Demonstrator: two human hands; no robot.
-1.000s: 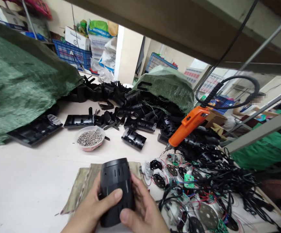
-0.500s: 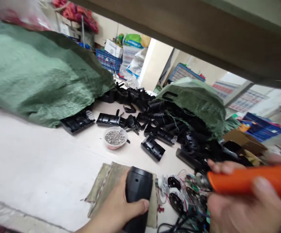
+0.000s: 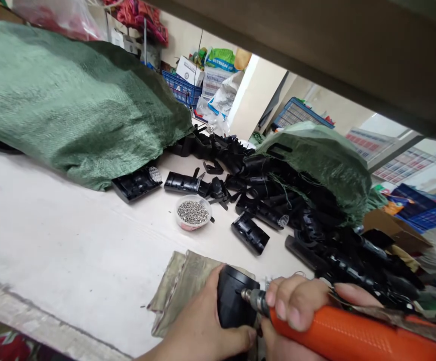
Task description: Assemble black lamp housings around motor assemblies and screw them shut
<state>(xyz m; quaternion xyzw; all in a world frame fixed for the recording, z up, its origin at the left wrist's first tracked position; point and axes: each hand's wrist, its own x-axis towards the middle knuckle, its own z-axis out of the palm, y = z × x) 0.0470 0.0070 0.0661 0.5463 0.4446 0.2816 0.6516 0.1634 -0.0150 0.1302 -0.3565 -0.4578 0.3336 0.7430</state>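
Black plastic housing [image 3: 235, 296] held in our left grip [image 3: 202, 328], orange electric screwdriver [image 3: 345, 333] in our right grip [image 3: 293, 306], bit [image 3: 255, 300] against it; more black parts [image 3: 266, 200] left piled.

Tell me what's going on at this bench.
A person grips a black cylindrical plastic housing in the left hand, above a folded cloth. The right hand holds an orange electric screwdriver with its bit at the housing's side. A bowl of small metal fasteners and heaps of black plastic parts lie on the bench nearby.
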